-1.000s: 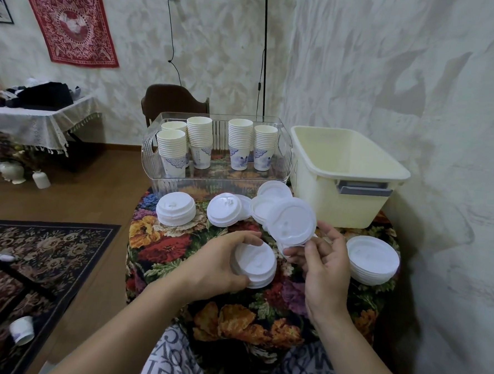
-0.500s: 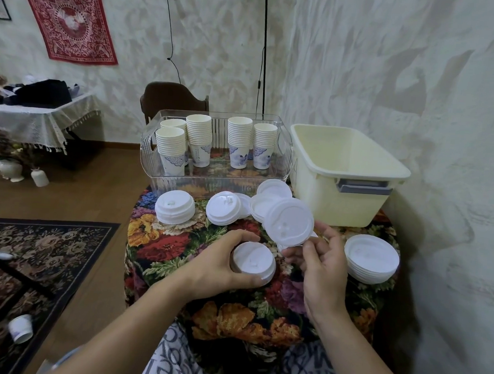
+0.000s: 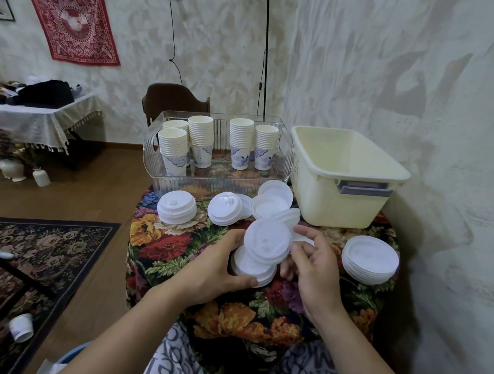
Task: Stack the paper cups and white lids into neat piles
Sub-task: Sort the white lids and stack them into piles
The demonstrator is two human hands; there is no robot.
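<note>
White plastic is what moves here: the single lid (image 3: 267,241) that the right hand (image 3: 312,263) held up and apart a second ago, over the loose heap, has come down and leftward and now sits tilted on top of the small lid stack (image 3: 252,266) gripped by the left hand (image 3: 215,267). Its lower edge touches the stack while its far edge is raised, so I judge it laid on but not yet nested. The left hand has stayed where it was, fingers and thumb curled round the stack's rim from the left and near side, steadying it on the floral tablecloth (image 3: 167,248). The right hand's fingers are loosely spread just beside the lid's right edge; whether a fingertip is touching the lid or has let go I cannot tell, since the lid hides the contact. For the task this means one more lid is almost added to the pile, and a press or nudge looks needed to seat it flat. Several loose lids (image 3: 274,201) lie overlapping beyond the hands, near the cream plastic tub (image 3: 347,175), so sorting is unfinished. Three other lid piles stand on the cloth: far left (image 3: 176,210), centre (image 3: 225,208) and right (image 3: 370,259). The paper cups (image 3: 201,139) already stand in nested columns inside the clear tray (image 3: 154,164).
</note>
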